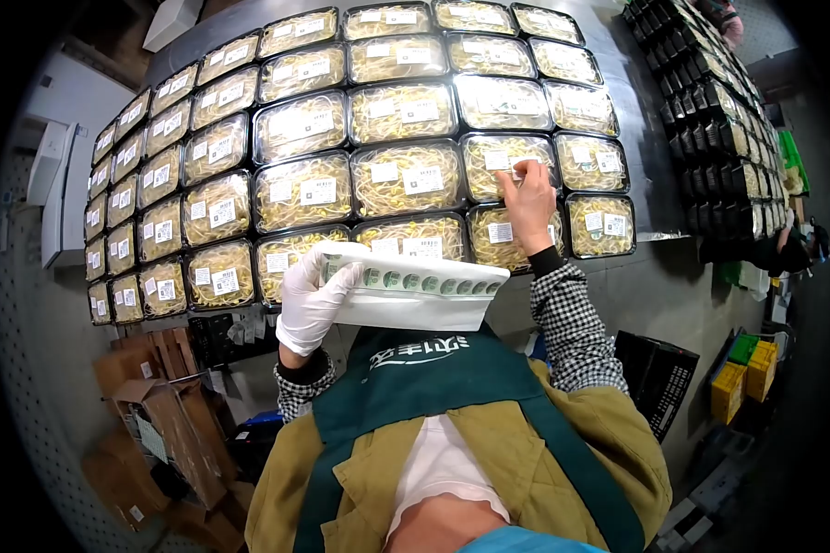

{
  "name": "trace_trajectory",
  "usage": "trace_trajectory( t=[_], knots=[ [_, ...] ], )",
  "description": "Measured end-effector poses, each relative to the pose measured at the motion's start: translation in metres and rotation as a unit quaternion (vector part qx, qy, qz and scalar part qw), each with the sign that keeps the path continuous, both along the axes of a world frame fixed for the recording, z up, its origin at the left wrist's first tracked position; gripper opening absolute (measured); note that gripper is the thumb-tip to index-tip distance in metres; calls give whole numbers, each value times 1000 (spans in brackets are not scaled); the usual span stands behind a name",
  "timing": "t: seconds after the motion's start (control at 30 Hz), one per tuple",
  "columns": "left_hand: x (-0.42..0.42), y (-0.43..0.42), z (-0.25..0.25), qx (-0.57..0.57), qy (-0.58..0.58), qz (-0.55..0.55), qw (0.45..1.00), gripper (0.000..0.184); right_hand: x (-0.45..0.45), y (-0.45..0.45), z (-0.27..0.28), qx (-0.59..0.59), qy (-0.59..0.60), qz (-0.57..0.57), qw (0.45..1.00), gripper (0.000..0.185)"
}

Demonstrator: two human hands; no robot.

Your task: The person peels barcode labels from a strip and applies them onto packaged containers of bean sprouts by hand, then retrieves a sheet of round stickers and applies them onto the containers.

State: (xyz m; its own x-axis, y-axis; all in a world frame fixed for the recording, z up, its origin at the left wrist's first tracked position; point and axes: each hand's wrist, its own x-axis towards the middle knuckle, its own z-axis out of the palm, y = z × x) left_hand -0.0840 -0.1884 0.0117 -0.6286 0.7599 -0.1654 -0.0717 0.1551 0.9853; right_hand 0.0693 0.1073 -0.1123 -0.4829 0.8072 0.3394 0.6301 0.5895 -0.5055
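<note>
My left hand (pixel 312 293), in a white glove, grips a white sheet of round green labels (pixel 424 281) in front of my apron. Bare and bent at the fingers, my right hand (pixel 531 205) reaches over a tray of bean sprouts (pixel 489 184) in the second row from the front. Its thumb and index finger come close together above the lid; whatever lies between them is too small to make out. Rows of lidded black trays of sprouts (pixel 408 178) with white printed labels surround it on the metal table (pixel 650 198).
Tall stacks of black trays (pixel 719 138) stand at the right, with part of a person (pixel 727 23) behind them. Cardboard boxes (pixel 171 424) lie below the table at the left. Yellow crates (pixel 745 380) and a black crate (pixel 657 373) are at the lower right.
</note>
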Motion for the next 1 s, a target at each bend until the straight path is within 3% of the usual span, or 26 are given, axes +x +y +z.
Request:
trace_trajectory(
  t=[0.1, 0.13, 0.23, 0.43, 0.57, 0.7, 0.87, 0.9, 0.97, 1.0],
  knots=[
    [1, 2, -10, 5, 4, -4, 1000, 17, 3, 33, -2, -69, 56, 22, 996, 16],
    [4, 5, -10, 21, -5, 3, 1000, 15, -6, 48, -2, 11, 92, 42, 995, 14],
    [8, 12, -8, -3, 51, -13, 999, 12, -41, 92, -7, 36, 94, 38, 994, 16],
    [14, 15, -3, -27, 18, 24, 999, 12, -76, 111, -17, 58, -17, 20, 998, 13],
    [13, 16, -8, -35, 33, 40, 998, 11, -85, 113, -27, -73, 94, 46, 992, 15],
    [16, 22, -3, -21, 8, 30, 999, 13, -93, 101, -27, 1, 4, 7, 1000, 19],
    [14, 40, -3, -43, 30, -6, 999, 17, -91, 123, -9, -84, -55, 20, 995, 33],
    [16, 48, -2, -15, 53, -5, 998, 21, -88, 132, -4, -149, -32, 47, 987, 29],
    [14, 55, -9, -22, 20, -13, 999, 23, -80, 132, 3, -144, 47, 82, 985, 23],
    [13, 58, -9, -47, 66, -24, 996, 23, -80, 124, 8, -135, 85, 145, 977, 20]
  ],
)
